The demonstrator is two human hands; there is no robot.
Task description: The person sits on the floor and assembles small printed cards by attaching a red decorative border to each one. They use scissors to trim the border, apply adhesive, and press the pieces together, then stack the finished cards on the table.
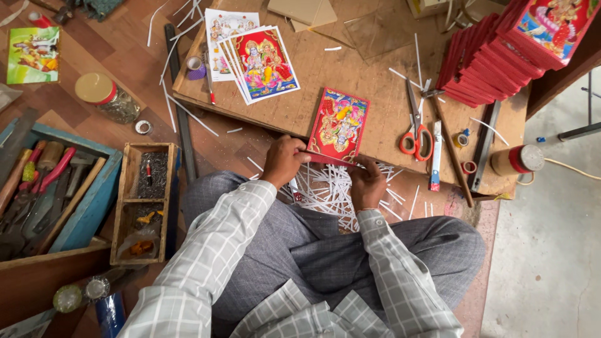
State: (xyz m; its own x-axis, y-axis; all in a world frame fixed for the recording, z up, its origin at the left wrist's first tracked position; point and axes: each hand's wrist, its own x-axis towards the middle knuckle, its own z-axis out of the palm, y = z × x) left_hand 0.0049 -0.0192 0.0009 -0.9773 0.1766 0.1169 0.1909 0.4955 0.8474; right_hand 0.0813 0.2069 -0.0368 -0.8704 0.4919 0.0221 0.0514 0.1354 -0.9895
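I sit cross-legged on the floor at a low wooden board. A red-framed colourful picture lies at the board's near edge. My left hand grips the left end of a thin red strip held along the picture's bottom edge. My right hand pinches the strip's right end, just below the picture. Under my hands lies a heap of white paper strips.
Orange-handled scissors, a blade, tape rolls and a stack of red frames sit on the board's right. Loose prints lie at its left. A wooden nail box and a blue tool tray stand on the floor left.
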